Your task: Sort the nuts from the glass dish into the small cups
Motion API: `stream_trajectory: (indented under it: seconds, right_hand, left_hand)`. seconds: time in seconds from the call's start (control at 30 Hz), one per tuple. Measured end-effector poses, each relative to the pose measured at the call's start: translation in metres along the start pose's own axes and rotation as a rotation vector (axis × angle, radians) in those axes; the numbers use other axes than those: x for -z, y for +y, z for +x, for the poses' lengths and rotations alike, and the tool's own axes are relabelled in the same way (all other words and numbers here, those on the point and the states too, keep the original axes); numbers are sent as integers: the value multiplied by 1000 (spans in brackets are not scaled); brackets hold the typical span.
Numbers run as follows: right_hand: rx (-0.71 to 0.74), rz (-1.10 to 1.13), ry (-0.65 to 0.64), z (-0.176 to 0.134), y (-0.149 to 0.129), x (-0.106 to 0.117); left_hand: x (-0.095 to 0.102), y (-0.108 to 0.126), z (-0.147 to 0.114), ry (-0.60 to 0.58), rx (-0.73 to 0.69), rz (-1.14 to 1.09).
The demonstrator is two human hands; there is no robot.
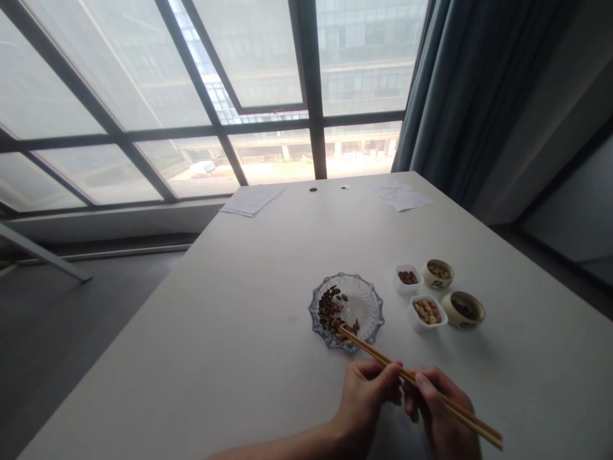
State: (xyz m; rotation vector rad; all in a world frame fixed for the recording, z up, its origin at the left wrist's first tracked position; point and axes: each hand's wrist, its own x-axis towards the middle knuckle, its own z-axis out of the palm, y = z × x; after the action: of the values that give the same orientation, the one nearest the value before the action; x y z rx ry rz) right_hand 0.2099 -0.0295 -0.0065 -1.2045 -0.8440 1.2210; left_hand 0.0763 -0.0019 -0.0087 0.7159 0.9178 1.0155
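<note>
A pair of wooden chopsticks slants across both hands, tips low at the front of a scalloped glass dish. Dark brown seeds or nuts lie heaped along the dish's left and front side, and the tips touch or nearly touch them. My right hand grips the chopsticks around their middle. Closer to the tips, my left hand pinches them between thumb and fingers. Whether anything is caught between the tips is too small to tell.
Right of the dish stand a white tub of brown nuts, a white tub of peanuts, and two cream cups with contents. Papers and more sheets lie at the white table's far end, before windows and a curtain.
</note>
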Motion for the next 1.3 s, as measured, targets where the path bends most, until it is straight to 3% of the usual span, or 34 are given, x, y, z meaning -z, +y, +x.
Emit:
stream_trajectory:
  seconds: [0.17, 0.47, 0.7, 1.17, 1.3]
  right_hand:
    - [-36, -56, 63, -1, 6, 2]
    - [141, -139, 112, -1, -4, -4]
    - [127, -156, 221, -12, -14, -18]
    - [100, -127, 150, -5, -6, -9]
    - [159, -81, 118, -4, -7, -6]
  left_hand:
    - [-2, 4, -4, 32, 7, -38]
    - [-6, 7, -6, 79, 7, 19]
    - [-6, 12, -6, 59, 6, 47]
    - [-10, 10, -6, -11, 54, -51]
    - [-13, 5, -7, -52, 79, -86]
